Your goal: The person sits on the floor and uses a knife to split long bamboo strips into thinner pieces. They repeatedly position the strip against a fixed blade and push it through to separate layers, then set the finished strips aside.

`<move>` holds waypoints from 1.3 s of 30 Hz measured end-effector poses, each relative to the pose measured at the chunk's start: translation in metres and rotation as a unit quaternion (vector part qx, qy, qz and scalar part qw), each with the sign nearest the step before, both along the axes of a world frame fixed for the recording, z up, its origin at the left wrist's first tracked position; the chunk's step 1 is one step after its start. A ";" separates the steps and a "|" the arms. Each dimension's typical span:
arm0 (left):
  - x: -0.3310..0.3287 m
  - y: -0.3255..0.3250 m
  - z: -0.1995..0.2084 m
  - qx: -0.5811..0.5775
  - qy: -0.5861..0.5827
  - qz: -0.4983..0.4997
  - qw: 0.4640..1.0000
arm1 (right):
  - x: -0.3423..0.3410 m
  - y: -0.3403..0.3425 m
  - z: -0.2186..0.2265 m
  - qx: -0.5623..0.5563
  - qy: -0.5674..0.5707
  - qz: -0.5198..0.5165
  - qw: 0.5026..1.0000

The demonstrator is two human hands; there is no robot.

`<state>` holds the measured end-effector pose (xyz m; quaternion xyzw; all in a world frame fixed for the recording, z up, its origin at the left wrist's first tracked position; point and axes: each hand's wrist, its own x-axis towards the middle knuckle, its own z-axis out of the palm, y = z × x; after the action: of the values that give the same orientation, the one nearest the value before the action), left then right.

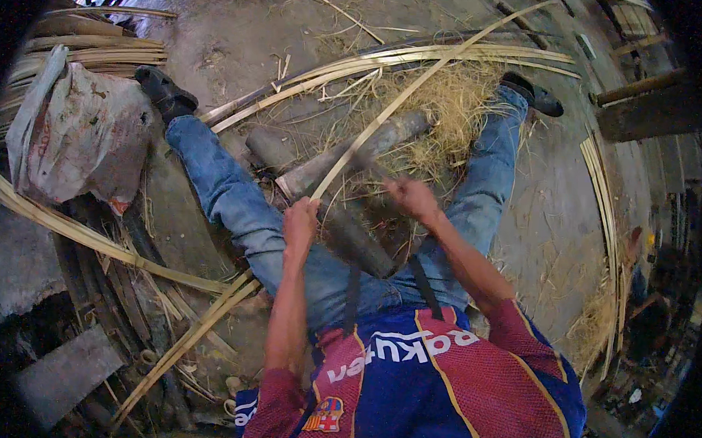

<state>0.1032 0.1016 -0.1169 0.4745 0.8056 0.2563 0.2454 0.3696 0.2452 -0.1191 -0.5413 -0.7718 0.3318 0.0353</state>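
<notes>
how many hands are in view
2. The left hand grips the near end of a long pale strip; the right hand, slightly blurred, is off to its right. The dark edges could hide others.

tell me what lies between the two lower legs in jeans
In the head view, pale shavings and log-like cylinders, with a long strip held in the left hand slanting above.

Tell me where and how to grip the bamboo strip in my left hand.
Likely its near end, from your side, fingers across its narrow width: your left hand closes there, and the long bamboo strip extends away, forward and right.
</notes>
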 end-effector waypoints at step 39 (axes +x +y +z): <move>-0.040 -0.109 0.189 -0.175 -0.073 0.008 0.982 | 0.015 0.083 0.004 0.146 0.114 -0.226 0.956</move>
<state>0.0632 -0.0070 0.0718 0.3977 0.8216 0.1475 0.3808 0.3844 0.3284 -0.1150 -0.6492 -0.6601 0.2586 0.2755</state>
